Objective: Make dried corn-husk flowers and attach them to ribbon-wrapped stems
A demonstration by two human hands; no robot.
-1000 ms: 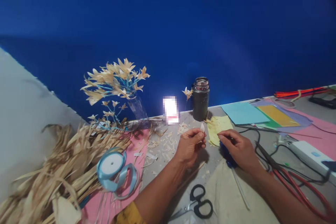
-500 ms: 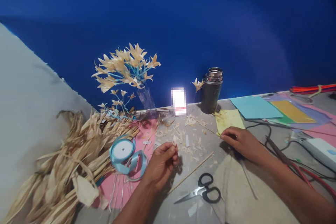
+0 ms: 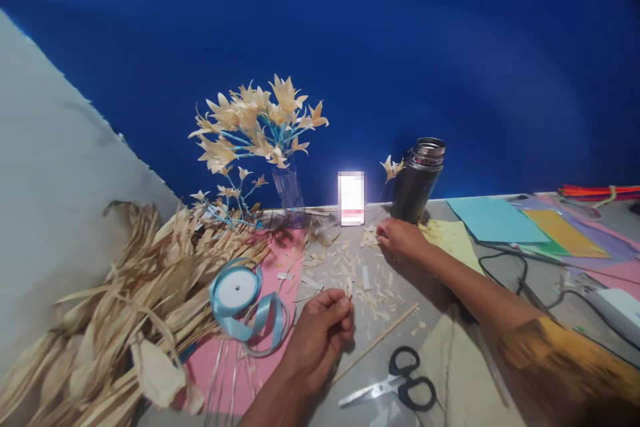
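My left hand (image 3: pixel 327 327) is closed in a pinch around a small pale corn husk flower (image 3: pixel 349 289), its tip showing above the thumb. Farther out, my right hand (image 3: pixel 400 239) reaches down to a little heap of cut husk petals (image 3: pixel 369 236); its fingers are bent together, and what they grip, if anything, is hidden. Husk scraps (image 3: pixel 345 270) lie scattered between the hands. Below them are a thin stick (image 3: pixel 380 340) and black-handled scissors (image 3: pixel 400 383). A roll of light blue ribbon (image 3: pixel 237 288) rests left of my left hand, partly unwound.
Dried corn husks (image 3: pixel 125 300) are heaped on the left. At the wall stand a vase (image 3: pixel 289 193) of husk flowers (image 3: pixel 260 117), a glowing blurred-out screen (image 3: pixel 351 197) and an open dark flask (image 3: pixel 417 180). Coloured sheets (image 3: pixel 500 219) and cables (image 3: pixel 523 273) lie on the right.
My right hand has moved left and away from me, from beside the yellow paper to the petal heap. My left hand keeps its pinch. The view has shifted slightly.
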